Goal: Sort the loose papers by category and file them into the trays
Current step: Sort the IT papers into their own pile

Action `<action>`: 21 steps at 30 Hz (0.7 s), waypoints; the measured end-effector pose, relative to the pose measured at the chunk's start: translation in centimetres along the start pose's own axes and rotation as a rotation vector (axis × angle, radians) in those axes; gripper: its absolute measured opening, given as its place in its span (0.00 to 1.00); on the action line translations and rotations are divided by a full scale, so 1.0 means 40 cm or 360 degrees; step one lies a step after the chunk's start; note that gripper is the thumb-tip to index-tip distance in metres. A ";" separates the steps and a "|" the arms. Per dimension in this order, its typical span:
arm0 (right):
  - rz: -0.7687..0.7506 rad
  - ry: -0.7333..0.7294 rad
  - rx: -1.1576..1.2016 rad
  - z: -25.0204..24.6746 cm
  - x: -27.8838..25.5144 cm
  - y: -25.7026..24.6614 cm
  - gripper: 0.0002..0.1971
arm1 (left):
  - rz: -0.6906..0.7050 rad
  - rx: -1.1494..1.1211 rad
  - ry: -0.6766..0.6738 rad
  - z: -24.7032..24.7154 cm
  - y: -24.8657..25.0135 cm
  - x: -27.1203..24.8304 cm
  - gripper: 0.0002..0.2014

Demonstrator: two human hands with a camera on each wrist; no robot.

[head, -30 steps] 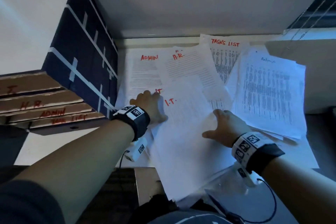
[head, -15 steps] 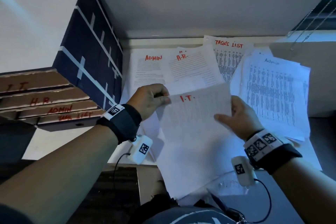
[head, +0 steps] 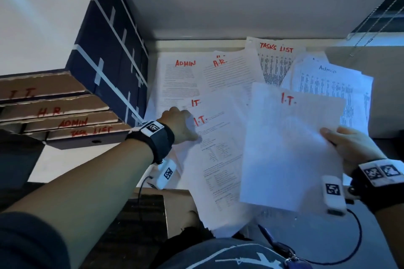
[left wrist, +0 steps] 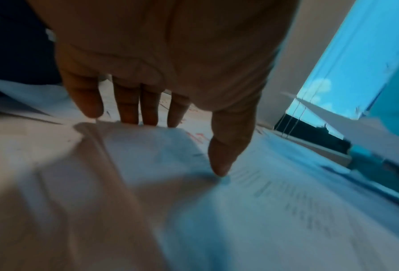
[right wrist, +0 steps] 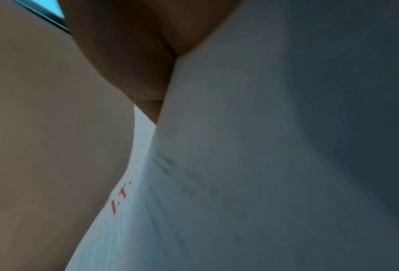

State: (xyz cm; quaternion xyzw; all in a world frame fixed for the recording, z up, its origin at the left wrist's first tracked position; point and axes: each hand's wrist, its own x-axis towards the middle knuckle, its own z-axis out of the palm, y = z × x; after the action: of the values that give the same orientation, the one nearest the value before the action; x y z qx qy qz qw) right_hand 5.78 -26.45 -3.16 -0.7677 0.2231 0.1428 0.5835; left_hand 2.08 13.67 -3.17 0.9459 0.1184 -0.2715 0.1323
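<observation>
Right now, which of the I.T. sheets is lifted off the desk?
The rightmost I.T. sheet, pinched by the right hand; the other two lie flat under the left hand.

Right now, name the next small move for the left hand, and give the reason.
Probably pinch the next I.T. sheet at its top left corner and lift it. The left hand rests with straight fingers on that corner, while the right hand already holds a lifted I.T. sheet, so the two likely belong together.
</observation>
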 end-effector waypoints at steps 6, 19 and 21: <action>-0.0150 -0.0463 0.0099 0.006 -0.021 -0.002 0.16 | -0.0116 0.0140 0.0071 0.019 -0.009 0.014 0.52; -0.0815 -0.0647 -0.0578 0.198 -0.081 -0.046 0.26 | 0.0619 -0.0978 0.0722 -0.010 -0.001 -0.115 0.01; -0.0829 -0.0618 -0.0585 0.219 -0.091 -0.058 0.19 | 0.0827 -0.0983 0.0728 -0.009 0.007 -0.150 0.01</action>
State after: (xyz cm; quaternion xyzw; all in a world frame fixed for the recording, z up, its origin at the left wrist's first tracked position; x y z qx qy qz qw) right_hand 4.19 -16.90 -1.93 -0.8493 -0.1239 0.1701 0.4842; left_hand -2.63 12.60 0.45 0.8961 -0.0211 0.0344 0.4421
